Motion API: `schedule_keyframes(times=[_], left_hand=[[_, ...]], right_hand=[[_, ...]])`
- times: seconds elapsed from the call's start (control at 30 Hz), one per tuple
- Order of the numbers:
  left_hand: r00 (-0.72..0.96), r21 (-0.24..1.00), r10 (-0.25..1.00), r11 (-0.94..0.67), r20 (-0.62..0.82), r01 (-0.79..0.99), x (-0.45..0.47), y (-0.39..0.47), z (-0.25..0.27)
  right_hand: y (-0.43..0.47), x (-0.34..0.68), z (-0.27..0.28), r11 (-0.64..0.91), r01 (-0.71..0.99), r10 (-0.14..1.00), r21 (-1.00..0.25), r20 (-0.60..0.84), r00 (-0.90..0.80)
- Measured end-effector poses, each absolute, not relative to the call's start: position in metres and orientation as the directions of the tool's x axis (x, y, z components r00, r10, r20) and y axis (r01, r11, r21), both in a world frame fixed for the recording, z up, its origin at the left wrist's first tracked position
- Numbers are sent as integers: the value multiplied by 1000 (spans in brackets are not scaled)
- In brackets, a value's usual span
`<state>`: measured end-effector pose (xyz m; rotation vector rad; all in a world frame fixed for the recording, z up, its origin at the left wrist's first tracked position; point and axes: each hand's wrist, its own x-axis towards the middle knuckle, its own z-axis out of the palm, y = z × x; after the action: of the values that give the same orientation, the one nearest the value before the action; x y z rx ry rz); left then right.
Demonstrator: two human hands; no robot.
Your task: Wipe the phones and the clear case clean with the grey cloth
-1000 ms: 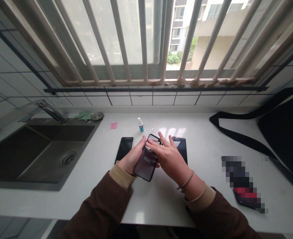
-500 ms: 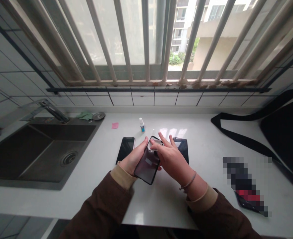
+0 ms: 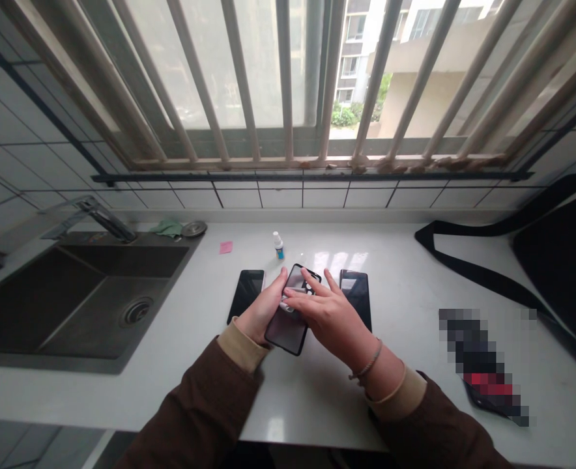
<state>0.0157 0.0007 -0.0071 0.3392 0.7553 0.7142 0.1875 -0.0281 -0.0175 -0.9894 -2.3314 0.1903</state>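
My left hand (image 3: 263, 305) grips a phone case (image 3: 287, 335) by its left edge, thumb along the side. The case has a translucent, dark back, a black rim and round camera holes near the top right; it is tilted above the counter. A small white wipe (image 3: 287, 306) lies bunched on its back under the fingers of my right hand (image 3: 324, 306), which press it down. The index and another finger of that hand stretch over the case's upper part. A dark phone (image 3: 244, 296) lies to the left, and another phone (image 3: 358, 299) to the right.
Behind the hands stand a small white-capped bottle (image 3: 279, 246) and a pink sticky note (image 3: 226, 247). A sink (image 3: 116, 306) with a faucet (image 3: 105, 221) is at left. A black strap (image 3: 464, 260) and a blurred-out dark item (image 3: 483, 365) lie at right.
My right hand has slid the white wipe from the top of the case down and left across its back. The left hand keeps its hold, with the case slightly turned.
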Motion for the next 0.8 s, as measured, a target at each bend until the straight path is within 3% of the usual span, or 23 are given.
schedule_keyframes(times=[0.17,0.43,0.8], left_hand=[[550,551,686,720,-476,-422,15,0,-11],[459,632,642,749,-614,-200,18,-5,0],[388,700,707,688,-591,-189,25,-10,-1]], right_hand=[[-25,190,-21,668,653,735,-357,455,-503],[-19,194,-29,572,749,797,-335,445,-409],[-20,192,-32,531,790,804,-306,478,-354]])
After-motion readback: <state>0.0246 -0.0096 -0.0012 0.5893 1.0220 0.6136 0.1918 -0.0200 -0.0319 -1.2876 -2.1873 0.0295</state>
